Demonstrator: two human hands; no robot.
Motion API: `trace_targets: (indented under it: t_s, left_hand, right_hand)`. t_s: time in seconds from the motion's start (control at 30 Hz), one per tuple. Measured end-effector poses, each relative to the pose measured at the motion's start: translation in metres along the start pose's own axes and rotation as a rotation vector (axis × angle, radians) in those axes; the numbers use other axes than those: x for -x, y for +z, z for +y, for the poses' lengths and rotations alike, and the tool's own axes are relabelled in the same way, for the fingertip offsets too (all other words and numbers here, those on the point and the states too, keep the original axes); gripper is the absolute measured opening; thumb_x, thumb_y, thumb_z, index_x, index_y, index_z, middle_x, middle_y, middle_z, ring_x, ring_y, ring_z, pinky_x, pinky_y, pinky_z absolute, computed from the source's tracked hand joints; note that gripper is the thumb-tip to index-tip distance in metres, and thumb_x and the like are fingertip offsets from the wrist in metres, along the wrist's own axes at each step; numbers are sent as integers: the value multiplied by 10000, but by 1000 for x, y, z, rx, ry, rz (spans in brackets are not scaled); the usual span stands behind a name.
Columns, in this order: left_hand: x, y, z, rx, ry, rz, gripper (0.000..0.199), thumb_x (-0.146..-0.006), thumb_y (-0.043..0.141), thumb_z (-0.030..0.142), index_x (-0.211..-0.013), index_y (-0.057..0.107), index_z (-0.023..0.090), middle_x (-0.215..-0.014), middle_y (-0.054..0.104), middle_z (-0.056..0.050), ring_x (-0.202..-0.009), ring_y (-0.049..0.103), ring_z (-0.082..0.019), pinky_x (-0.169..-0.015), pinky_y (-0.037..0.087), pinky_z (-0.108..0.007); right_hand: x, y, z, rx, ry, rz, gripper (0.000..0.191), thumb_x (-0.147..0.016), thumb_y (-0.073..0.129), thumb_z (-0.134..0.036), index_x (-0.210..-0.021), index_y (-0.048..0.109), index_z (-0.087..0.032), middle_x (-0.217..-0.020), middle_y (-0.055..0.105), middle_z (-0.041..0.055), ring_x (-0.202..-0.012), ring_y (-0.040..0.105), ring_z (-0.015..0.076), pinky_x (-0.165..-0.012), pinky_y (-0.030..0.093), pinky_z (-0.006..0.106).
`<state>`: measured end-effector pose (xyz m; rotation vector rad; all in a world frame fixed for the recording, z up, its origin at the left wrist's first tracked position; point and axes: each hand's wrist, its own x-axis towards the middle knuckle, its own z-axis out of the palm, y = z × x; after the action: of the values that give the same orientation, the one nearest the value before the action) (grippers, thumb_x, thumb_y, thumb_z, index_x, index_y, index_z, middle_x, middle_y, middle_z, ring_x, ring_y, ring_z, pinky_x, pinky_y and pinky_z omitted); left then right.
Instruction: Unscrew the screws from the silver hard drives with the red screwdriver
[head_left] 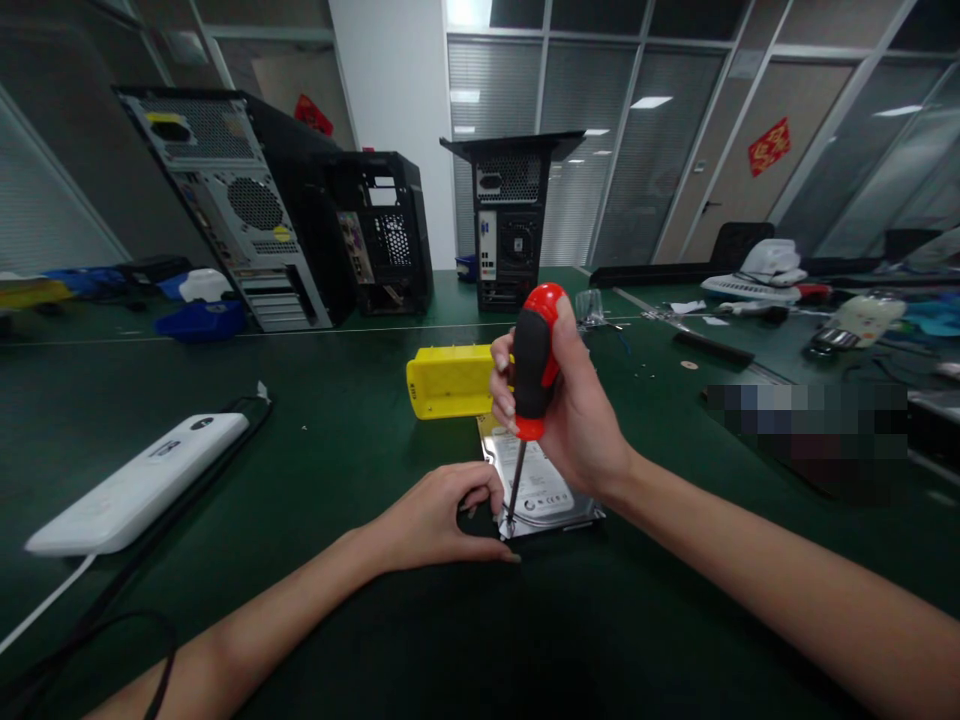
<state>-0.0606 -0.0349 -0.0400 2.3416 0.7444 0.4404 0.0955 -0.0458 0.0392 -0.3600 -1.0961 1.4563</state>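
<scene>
A silver hard drive (pixel 544 485) lies flat on the dark green table, its label facing up. My right hand (pixel 585 420) is wrapped around the red and black handle of a screwdriver (pixel 534 360). The shaft points down, slightly tilted, and its tip meets the near left corner of the drive. My left hand (pixel 442 515) rests on the table at that corner, thumb along the near edge and fingers curled against the left side, gripping the drive there. Behind the drive a yellow plastic bin (pixel 454 383) lies tipped on its side, partly hidden by my right hand.
A white power strip (pixel 142 485) with cables lies at the left. Computer cases, one large (pixel 225 210), one smaller (pixel 386 230) and one with a raised panel (pixel 510 220), stand at the back. Small screws (pixel 645 372) and a jar (pixel 859 322) are at the right.
</scene>
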Motion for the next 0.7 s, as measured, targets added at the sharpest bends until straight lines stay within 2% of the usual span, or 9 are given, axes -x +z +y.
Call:
trace_targets:
  t_s: [0.1, 0.2, 0.3, 0.4, 0.53, 0.63, 0.7]
  left_hand:
    - [0, 0, 0, 3, -2, -1, 351, -703, 780, 409, -812, 560, 158, -726, 421, 53, -647, 383, -111, -561, 281, -208]
    - [0, 1, -1, -2, -8, -3, 356, -699, 782, 409, -811, 557, 158, -726, 419, 53, -643, 380, -109, -562, 278, -207]
    - [0, 1, -1, -8, -15, -9, 350, -703, 779, 406, -812, 556, 159, -720, 410, 54, -635, 375, -108, -556, 272, -206]
    - [0, 1, 0, -3, -6, -2, 344, -701, 784, 396, -797, 556, 156, -716, 411, 54, -634, 378, -107, -556, 272, -206]
    - [0, 1, -1, 5, 7, 9, 341, -699, 785, 392, -796, 560, 155, -709, 412, 58, -635, 384, -105, -561, 277, -204]
    - [0, 1, -1, 11, 19, 12, 355, -698, 785, 400, -805, 551, 157, -709, 415, 61, -635, 382, -102, -562, 277, -203]
    - [0, 1, -1, 9, 18, 10, 356, -698, 787, 395, -805, 546, 156, -712, 414, 61, -637, 384, -102, -564, 278, -204]
  right_hand:
    - [-3, -5, 0, -57, 14, -42, 441, -839, 496, -608, -869, 620, -186, -726, 483, -11, -523, 460, 68, -458, 382, 203]
    - [-6, -8, 0, -55, 26, -90, 548, -814, 425, -699, -789, 594, -178, -630, 446, -28, -456, 399, 61, -389, 320, 186]
    - [-5, -6, 0, -3, 34, -75, 494, -787, 506, -673, -687, 516, -189, -554, 417, -50, -409, 343, 49, -354, 270, 170]
    - [-4, -5, 1, 21, -3, -32, 366, -816, 569, -565, -757, 535, -205, -604, 469, -45, -436, 399, 52, -380, 319, 166]
    - [-4, -7, 0, -12, 6, -58, 468, -853, 446, -626, -866, 598, -184, -725, 506, -3, -511, 475, 72, -427, 384, 201]
    - [-4, -7, -1, -21, 13, -99, 520, -826, 415, -684, -887, 584, -196, -649, 451, -27, -447, 399, 68, -376, 307, 203]
    - [-4, -4, -1, -14, 14, -107, 448, -808, 482, -659, -858, 550, -218, -607, 429, -47, -417, 343, 62, -358, 259, 196]
